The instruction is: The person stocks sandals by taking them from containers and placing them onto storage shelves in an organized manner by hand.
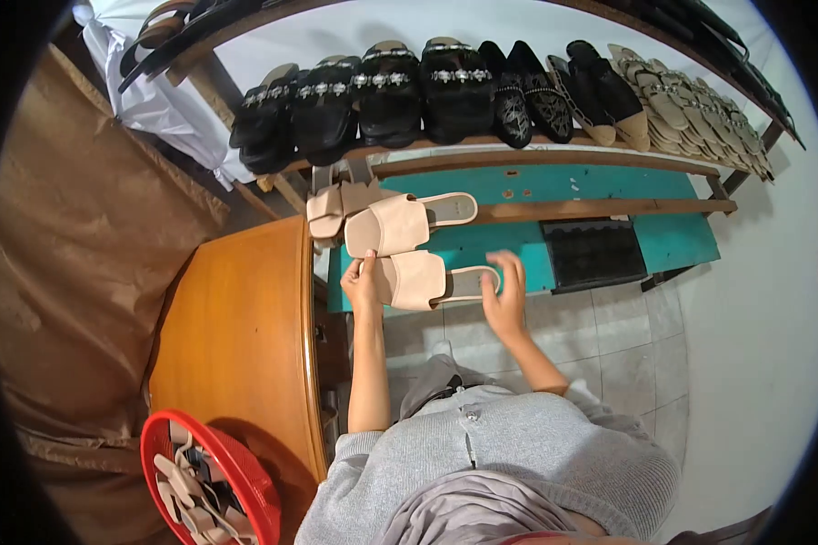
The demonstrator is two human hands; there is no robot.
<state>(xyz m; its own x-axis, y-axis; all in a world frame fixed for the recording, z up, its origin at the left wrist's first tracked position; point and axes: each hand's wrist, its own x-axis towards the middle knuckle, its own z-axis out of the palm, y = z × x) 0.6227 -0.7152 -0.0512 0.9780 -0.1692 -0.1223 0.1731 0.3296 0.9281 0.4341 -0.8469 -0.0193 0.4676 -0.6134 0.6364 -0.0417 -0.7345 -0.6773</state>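
Note:
Two beige slide sandals lie side by side in front of me, toes to the left. My left hand grips them at the toe ends, with the thumb on top. The nearer sandal and the farther sandal both have wide plain straps. At the heel of the nearer one is my right hand, its thumb and fingers apart and curved around the heel edge. Whether it touches the sandal is unclear. More beige footwear sits just beyond, to the left.
Black jewelled sandals, dark flats and beige sandals line a rack above a teal bench. A black mat lies on the bench. At left are a wooden cabinet and a red basket of straps.

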